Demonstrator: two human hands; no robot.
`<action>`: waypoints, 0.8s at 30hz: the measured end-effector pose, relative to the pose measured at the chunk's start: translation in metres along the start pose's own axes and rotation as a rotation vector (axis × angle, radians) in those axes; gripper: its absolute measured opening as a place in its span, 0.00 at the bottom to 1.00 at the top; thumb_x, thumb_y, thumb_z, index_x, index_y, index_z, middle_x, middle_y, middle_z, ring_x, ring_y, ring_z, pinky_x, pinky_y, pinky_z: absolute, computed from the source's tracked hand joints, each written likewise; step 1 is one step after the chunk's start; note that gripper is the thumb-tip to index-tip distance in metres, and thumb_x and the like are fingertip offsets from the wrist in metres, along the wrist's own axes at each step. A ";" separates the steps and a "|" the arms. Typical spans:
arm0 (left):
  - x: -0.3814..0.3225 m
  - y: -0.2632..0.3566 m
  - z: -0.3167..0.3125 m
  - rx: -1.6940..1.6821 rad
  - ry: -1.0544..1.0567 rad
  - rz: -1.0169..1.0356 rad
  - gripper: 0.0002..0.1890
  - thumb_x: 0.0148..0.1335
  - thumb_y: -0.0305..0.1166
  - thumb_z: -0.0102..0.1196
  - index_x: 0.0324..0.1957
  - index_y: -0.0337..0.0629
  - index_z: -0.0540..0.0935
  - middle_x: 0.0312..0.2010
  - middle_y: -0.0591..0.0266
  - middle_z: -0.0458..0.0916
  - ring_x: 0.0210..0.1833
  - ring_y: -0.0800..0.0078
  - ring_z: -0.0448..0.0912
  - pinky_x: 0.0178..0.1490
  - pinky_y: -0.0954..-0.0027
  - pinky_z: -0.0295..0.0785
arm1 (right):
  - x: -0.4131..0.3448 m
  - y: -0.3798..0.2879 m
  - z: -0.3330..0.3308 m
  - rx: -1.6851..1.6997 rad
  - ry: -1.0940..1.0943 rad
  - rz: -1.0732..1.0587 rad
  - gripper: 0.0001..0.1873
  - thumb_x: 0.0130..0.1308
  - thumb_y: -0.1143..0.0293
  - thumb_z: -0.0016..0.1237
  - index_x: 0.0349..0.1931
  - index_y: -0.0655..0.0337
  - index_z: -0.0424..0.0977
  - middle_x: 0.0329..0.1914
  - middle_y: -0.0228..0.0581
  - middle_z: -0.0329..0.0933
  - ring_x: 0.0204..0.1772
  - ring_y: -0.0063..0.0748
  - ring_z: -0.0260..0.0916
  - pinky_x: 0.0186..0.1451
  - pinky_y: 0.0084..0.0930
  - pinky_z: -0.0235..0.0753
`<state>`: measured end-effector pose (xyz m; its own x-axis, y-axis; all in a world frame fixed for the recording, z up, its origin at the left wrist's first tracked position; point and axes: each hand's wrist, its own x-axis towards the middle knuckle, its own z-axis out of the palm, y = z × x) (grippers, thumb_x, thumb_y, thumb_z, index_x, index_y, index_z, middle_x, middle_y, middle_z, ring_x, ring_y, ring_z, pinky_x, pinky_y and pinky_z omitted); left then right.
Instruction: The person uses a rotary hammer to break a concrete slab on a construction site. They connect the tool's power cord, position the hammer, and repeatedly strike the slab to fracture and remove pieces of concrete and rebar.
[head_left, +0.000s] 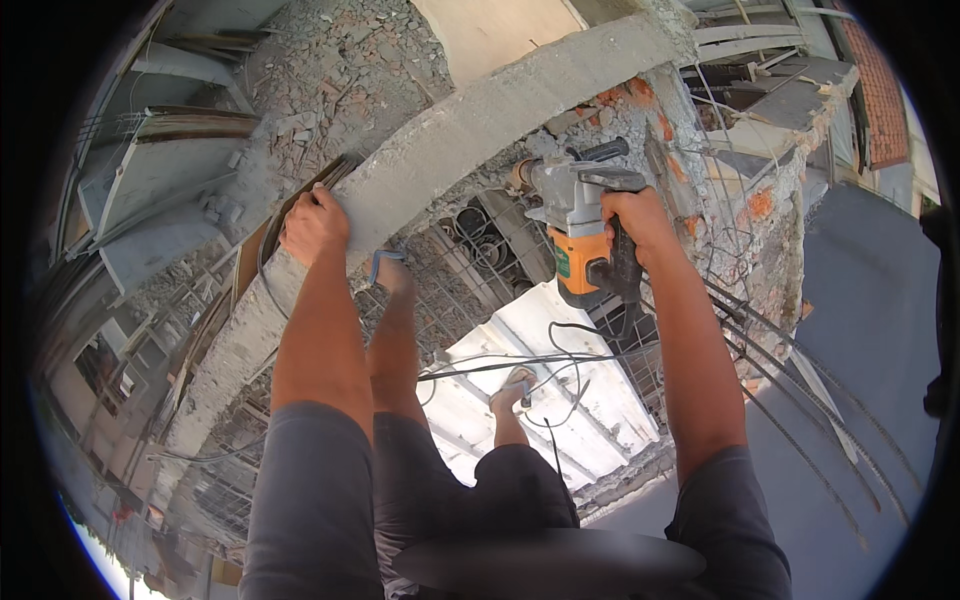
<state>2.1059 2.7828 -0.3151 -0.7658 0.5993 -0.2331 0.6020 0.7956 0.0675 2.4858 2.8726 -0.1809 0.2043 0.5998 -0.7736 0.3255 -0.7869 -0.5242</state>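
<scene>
My right hand (631, 223) grips the black rear handle of an orange and grey demolition hammer (576, 238). The tool's nose points up and left, and a black side handle (600, 150) sticks out near its front. A black power cord (555, 334) loops down from the grip. My left hand (316, 227) rests on a broken concrete beam (465, 142), its fingers curled over the far edge beside some dark strips. Whether a chisel is fitted in the hammer cannot be seen clearly.
My sandalled feet stand on different levels, one on a white corrugated sheet (540, 375). Exposed steel mesh (442, 307) lies below the beam. Bent rebar rods (810, 382) jut out at the right, beside a crumbled brick and concrete column (660, 127). Rubble (345, 67) covers the ground far below.
</scene>
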 end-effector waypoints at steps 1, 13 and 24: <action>0.001 0.002 0.000 0.016 -0.013 -0.010 0.25 0.69 0.50 0.37 0.41 0.46 0.85 0.44 0.57 0.85 0.52 0.58 0.79 0.60 0.54 0.64 | 0.009 -0.009 0.006 -0.067 -0.006 0.002 0.03 0.45 0.79 0.49 0.21 0.68 0.71 0.15 0.39 0.68 0.13 0.31 0.64 0.17 0.32 0.66; 0.004 -0.003 0.003 -0.036 -0.018 -0.006 0.24 0.66 0.51 0.41 0.41 0.46 0.86 0.42 0.52 0.85 0.49 0.55 0.80 0.58 0.53 0.65 | 0.014 -0.048 0.019 -0.141 -0.048 0.023 0.04 0.45 0.77 0.49 0.18 0.68 0.70 0.16 0.41 0.68 0.14 0.31 0.63 0.18 0.33 0.67; 0.001 -0.005 -0.001 -0.054 0.032 -0.018 0.24 0.65 0.52 0.44 0.38 0.44 0.86 0.38 0.54 0.86 0.47 0.56 0.80 0.59 0.54 0.65 | 0.019 -0.042 0.036 -0.084 -0.092 -0.063 0.03 0.44 0.78 0.49 0.17 0.68 0.70 0.15 0.39 0.67 0.14 0.32 0.64 0.19 0.32 0.66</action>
<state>2.1014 2.7797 -0.3146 -0.7835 0.5870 -0.2037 0.5759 0.8092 0.1165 2.4426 2.9115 -0.1863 0.0965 0.6287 -0.7716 0.4120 -0.7310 -0.5440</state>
